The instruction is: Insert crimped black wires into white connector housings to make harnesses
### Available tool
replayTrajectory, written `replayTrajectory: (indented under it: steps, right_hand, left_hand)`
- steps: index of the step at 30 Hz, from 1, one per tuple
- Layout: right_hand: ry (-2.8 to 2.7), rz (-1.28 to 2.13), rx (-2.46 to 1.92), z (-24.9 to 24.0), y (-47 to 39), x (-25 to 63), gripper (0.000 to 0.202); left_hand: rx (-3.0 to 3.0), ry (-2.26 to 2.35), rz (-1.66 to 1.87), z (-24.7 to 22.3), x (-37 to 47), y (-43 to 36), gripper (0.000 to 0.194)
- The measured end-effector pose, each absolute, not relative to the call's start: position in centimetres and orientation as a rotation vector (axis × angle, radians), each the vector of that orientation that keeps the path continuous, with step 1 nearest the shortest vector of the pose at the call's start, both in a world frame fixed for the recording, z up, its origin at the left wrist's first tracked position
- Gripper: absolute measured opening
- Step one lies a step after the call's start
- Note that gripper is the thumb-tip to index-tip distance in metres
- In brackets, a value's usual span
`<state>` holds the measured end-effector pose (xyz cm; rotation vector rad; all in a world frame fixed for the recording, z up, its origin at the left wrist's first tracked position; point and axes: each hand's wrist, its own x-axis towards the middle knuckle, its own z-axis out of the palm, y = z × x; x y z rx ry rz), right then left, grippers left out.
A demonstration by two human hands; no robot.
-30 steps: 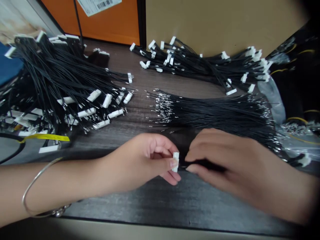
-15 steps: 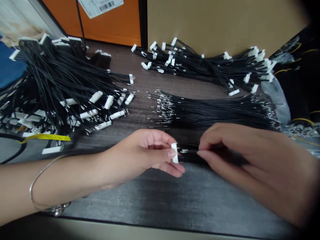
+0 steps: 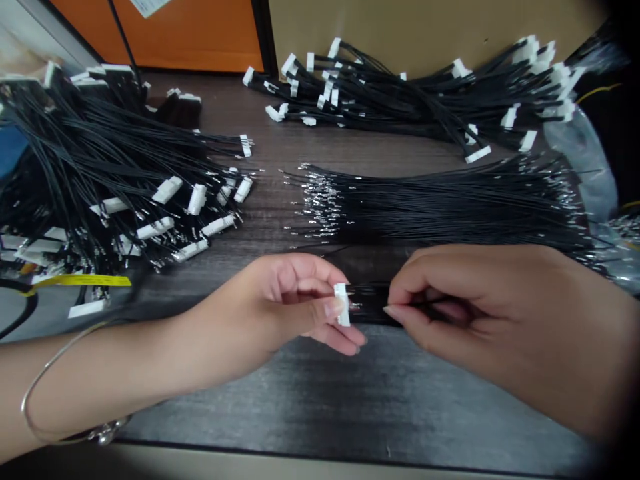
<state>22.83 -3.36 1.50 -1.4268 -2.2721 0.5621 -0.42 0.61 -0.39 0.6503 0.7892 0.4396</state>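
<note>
Between the thumb and fingers of my left hand (image 3: 295,307) is a small white connector housing (image 3: 343,305), held upright with its right side facing my other hand. My right hand (image 3: 480,320) pinches thin black wires (image 3: 373,303), whose silvery crimped ends point left at the housing. Those tips sit at or just beside the housing; whether any has gone in I cannot tell. Just behind both hands lies a flat bundle of loose black wires (image 3: 425,207) with bare metal terminals at each end.
To the left is a large heap of black wire harnesses (image 3: 115,147) with white connectors. Finished-looking harnesses (image 3: 400,100) lie along the back, before a tan box (image 3: 400,33) and an orange box (image 3: 190,40). A yellow tag (image 3: 90,280) is at left; clear plastic (image 3: 585,160) at right.
The wire tips in my right hand have come closer to the connector housing, and the gap between my hands is slightly smaller. The camera view has shifted a little.
</note>
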Motion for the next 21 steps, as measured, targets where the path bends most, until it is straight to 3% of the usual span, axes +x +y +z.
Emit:
replayTrajectory:
  steps: [21]
  right_hand:
    - [-2.267, 0.548, -1.46, 1.27, -3.71, 22.65, 0.025]
  left_hand:
    - [0.679, 0.789, 0.412, -0.08, -0.46, 0.5, 0.021]
